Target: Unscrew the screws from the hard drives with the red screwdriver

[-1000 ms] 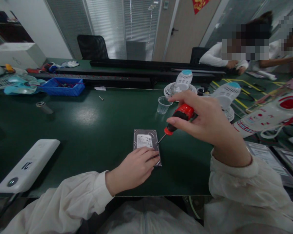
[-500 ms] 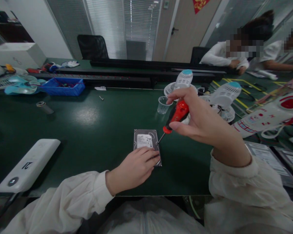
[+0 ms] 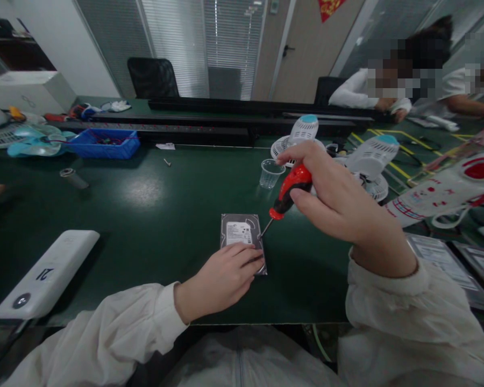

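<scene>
You have before you: screwdriver, red-and-black handle; hard drive, silver-grey with white label; bench, dark green; bin, blue; fans, white with teal caps; your sleeves, off-white.

Both arms are covered by long off-white sleeves of thin, crinkled fabric. The left sleeve and the right sleeve are alike, loose and puffed above gathered cuffs that close snugly at the wrists. The left hand and the right hand are bare. The same pale cloth covers the torso and lap along the lower edge, with a straight centre seam running down it; whether it is a zip cannot be told.
</scene>
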Tool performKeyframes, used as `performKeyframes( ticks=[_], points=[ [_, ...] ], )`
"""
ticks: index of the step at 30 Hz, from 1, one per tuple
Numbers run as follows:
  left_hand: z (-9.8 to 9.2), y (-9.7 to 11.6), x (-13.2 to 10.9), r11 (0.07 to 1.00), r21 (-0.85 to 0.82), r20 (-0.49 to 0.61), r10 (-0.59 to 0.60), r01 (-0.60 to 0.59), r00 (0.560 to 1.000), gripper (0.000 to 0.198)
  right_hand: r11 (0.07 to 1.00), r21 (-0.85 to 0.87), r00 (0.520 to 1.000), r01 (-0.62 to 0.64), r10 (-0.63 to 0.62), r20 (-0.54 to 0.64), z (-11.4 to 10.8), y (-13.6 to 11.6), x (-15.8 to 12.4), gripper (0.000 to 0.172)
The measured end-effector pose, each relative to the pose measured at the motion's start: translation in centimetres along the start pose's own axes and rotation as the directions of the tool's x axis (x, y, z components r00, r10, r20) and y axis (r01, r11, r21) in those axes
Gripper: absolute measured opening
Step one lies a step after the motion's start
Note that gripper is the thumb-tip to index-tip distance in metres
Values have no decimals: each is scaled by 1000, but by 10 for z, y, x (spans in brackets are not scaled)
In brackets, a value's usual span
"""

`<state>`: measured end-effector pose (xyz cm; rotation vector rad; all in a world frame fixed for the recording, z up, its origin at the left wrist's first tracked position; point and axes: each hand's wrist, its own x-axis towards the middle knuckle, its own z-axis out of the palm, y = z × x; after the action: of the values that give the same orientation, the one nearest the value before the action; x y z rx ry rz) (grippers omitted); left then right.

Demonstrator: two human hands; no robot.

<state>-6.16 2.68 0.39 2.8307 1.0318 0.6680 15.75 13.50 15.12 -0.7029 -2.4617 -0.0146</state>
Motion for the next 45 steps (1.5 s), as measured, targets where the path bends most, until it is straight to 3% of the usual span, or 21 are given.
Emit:
performKeyframes(
  ticks=[3,6,9,13,17,20,23,30,33,37,42,45],
  points=[
    [0,0,-1,1000,0,6,-2,2,1000,35,996,37,995,77,-74,-67,1,0,1,34],
    [-1,0,0,1000,-4,15,-10,10,1000,36,998,-54,996,34,-39,-85,1,0,-1,25],
    [-1,0,0,1000,4,11,-9,9,1000,36,995,-96,997,18,-24,-69,2,2,-2,38],
    [-1,0,1,1000,11,4,-8,8,1000,35,998,15,998,58,-58,4,2,1,1,35],
    [0,0,0,1000,6,13,2,-2,1000,36,990,86,994,110,-110,-3,0,1,3,31],
    [0,0,0,1000,2,12,2,-2,1000,36,1000,-22,999,20,-21,-39,-1,3,2,25],
    [0,0,0,1000,3,3,-4,4,1000,35,986,-149,996,-78,69,-60,-3,5,-1,36],
    [-1,0,1,1000,5,-9,4,-4,1000,34,999,14,999,46,-46,-14,-6,3,1,38],
    [0,0,1,1000,0,-12,1,-1,1000,34,999,-51,999,4,-6,-48,-4,-1,0,27],
    [-1,0,1,1000,-1,0,-7,7,1000,35,982,-177,997,-60,49,-63,-5,0,-1,40],
    [-1,0,1,1000,3,-15,4,-4,1000,34,997,-33,997,72,-72,-17,-6,1,1,37],
    [-1,0,1,1000,3,-16,8,-8,1000,35,997,6,996,82,-82,-27,-3,-1,1,34]
  ],
)
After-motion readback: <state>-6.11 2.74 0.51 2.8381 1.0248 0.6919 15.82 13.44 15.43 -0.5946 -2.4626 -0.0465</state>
